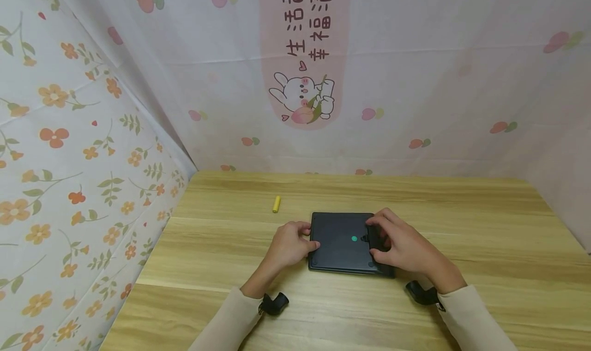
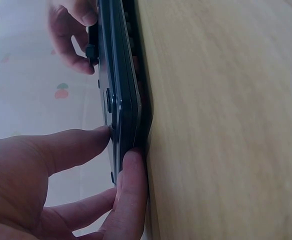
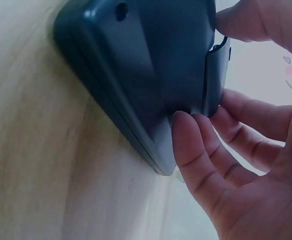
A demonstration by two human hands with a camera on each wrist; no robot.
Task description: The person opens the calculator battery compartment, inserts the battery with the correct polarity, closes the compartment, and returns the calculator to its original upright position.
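A flat black calculator (image 1: 337, 248) lies face down on the table, its keys showing along the underside in the left wrist view. My left hand (image 1: 290, 243) grips its left end, thumb on the back and fingers at the edge. At the right end, my right hand (image 1: 402, 244) pinches a small black battery cover (image 3: 216, 82), which stands tilted up from the calculator's back. The compartment beneath that cover is hidden by cover and fingers. A green round sticker (image 1: 354, 238) marks the back.
A small yellow battery-like cylinder (image 1: 276, 204) lies on the wooden table (image 1: 221, 253), behind and left of the calculator. Printed cloth (image 1: 221, 110) hangs along the table's far edge, and flowered cloth (image 1: 92, 187) on the left. Black wrist mounts (image 1: 275, 305) sit on both forearms.
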